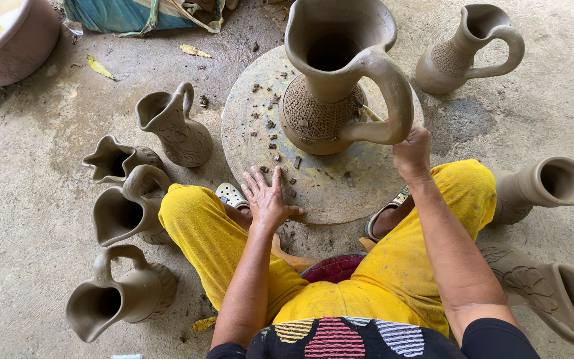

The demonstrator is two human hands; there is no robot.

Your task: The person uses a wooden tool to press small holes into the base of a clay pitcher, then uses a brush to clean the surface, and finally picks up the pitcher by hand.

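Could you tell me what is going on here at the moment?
A person sits on the floor at a round turntable bearing a large unfired clay jug. The left hand lies flat on the turntable's edge; the right hand is at the jug's handle, seemingly with a thin tool. Smaller clay jugs stand around.

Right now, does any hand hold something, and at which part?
The right hand grips the big clay jug at the lower end of its handle. The left hand lies flat on the round turntable, holding nothing.
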